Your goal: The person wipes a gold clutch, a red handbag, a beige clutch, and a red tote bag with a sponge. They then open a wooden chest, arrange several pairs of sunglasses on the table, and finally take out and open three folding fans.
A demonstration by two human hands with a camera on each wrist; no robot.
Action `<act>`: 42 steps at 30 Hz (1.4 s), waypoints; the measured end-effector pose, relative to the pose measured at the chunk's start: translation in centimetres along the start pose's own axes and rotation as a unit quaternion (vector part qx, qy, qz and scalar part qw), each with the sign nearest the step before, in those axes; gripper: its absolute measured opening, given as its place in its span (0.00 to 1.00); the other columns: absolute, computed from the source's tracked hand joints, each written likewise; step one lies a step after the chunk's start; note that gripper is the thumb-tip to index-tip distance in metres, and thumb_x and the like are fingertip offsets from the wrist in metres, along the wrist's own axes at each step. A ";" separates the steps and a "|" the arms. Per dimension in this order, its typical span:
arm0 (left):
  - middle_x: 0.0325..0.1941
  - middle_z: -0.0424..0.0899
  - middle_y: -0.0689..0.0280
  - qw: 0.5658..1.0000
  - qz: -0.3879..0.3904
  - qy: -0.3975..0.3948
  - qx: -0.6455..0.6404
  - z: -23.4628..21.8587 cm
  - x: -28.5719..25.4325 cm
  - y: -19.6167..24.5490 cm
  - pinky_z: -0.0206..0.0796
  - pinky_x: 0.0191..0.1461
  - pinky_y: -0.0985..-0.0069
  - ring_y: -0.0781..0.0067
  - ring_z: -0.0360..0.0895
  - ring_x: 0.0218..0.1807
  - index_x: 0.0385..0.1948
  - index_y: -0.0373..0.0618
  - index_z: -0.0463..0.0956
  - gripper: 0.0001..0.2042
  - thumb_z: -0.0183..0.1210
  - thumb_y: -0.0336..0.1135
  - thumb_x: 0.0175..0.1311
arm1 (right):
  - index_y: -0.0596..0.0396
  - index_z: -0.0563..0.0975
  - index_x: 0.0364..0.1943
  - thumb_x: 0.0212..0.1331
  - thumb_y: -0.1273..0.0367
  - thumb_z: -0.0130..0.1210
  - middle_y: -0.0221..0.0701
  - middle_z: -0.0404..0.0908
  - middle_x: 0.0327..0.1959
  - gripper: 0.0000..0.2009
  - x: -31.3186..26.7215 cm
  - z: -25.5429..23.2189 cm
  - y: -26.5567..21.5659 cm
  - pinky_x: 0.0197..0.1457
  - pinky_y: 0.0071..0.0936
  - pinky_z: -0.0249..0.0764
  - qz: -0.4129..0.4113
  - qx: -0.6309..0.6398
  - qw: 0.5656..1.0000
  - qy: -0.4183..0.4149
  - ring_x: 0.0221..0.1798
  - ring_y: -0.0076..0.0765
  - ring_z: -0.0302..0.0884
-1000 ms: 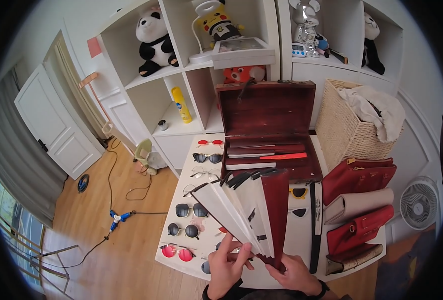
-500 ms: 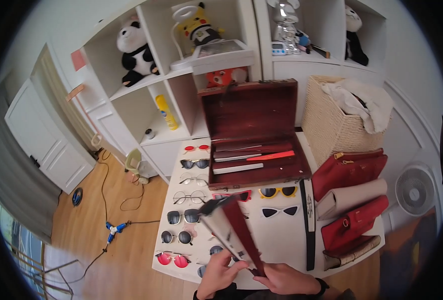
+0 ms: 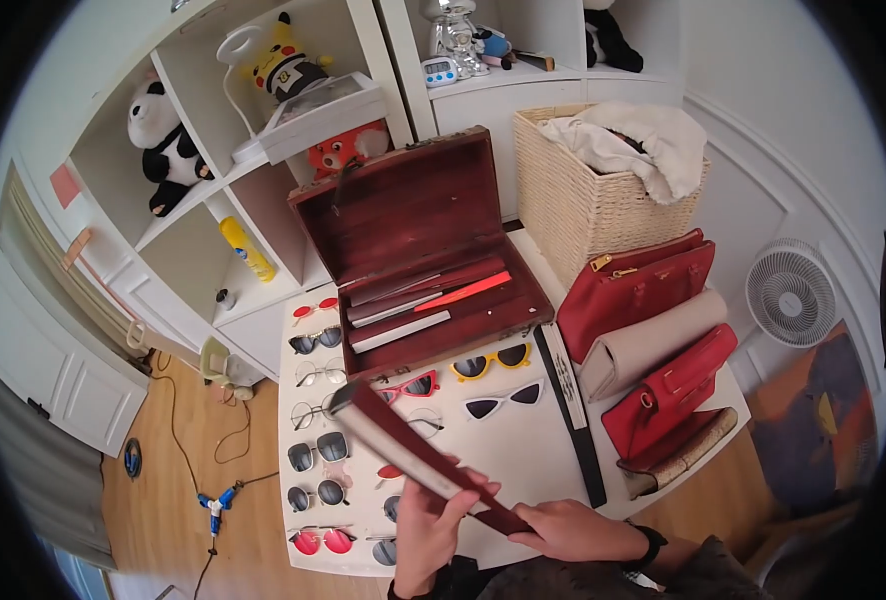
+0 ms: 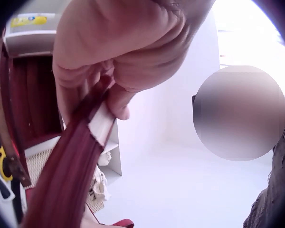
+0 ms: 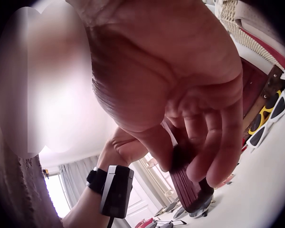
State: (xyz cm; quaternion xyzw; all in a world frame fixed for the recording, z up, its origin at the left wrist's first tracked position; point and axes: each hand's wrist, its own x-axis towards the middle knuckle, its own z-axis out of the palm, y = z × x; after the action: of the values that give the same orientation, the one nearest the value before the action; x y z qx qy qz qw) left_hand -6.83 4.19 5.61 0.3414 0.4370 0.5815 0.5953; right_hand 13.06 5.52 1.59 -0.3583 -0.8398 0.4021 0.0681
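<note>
A dark red folding fan (image 3: 393, 440), folded nearly flat with a pale band along its side, slants over the table's near part. The left hand (image 3: 429, 525) grips its middle, thumb on the near side. At the lower end, the right hand (image 3: 578, 531) pinches the fan between thumb and fingers. In the left wrist view the left hand (image 4: 118, 47) has thumb and fingers on either side of the fan (image 4: 66, 175). The right wrist view has the right hand (image 5: 180, 95) curled round the fan's ribbed end (image 5: 192, 190).
Rows of glasses (image 3: 318, 451) lie on the white table (image 3: 483, 470). Behind them an open red wooden case (image 3: 413, 215) holds several folded fans. A long black strip (image 3: 575, 430) lies beside red and beige bags (image 3: 653, 350); a wicker basket (image 3: 603, 210) stands behind.
The fan, spread wide a second ago, is folded nearly flat and tilts further left. The head view has turned to the right. Both hands have kept hold of the fan.
</note>
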 end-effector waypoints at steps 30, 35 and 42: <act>0.56 0.79 0.41 0.886 -0.003 -0.241 0.396 5.3 6.3 -11.5 0.74 0.51 0.65 0.48 0.83 0.49 0.67 0.30 0.58 0.30 0.56 0.39 0.70 | 0.75 0.69 0.39 0.54 0.67 0.61 0.53 0.78 0.28 0.21 -3.1 -0.7 4.2 0.35 0.49 0.79 0.199 -0.108 0.951 0.211 0.29 0.61 0.81; 0.54 0.78 0.38 0.866 0.014 -0.275 0.418 5.5 6.8 -12.4 0.73 0.53 0.64 0.48 0.82 0.52 0.67 0.27 0.58 0.30 0.54 0.40 0.71 | 0.73 0.69 0.42 0.54 0.69 0.60 0.55 0.78 0.30 0.19 -2.7 -0.6 4.3 0.38 0.50 0.79 0.237 -0.124 0.935 0.231 0.32 0.62 0.81; 0.53 0.78 0.38 0.859 0.018 -0.298 0.417 5.2 6.7 -12.8 0.71 0.56 0.64 0.48 0.82 0.52 0.67 0.26 0.57 0.31 0.53 0.40 0.71 | 0.73 0.66 0.53 0.50 0.73 0.61 0.56 0.78 0.35 0.26 -1.9 0.8 5.5 0.44 0.47 0.79 0.243 -0.225 0.892 0.306 0.38 0.60 0.81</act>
State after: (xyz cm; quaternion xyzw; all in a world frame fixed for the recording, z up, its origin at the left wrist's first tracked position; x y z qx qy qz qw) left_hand 2.62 10.21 -4.87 0.7223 0.4344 0.2259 0.4884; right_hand 17.18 6.11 -2.58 -0.6625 -0.7320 0.0766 0.1394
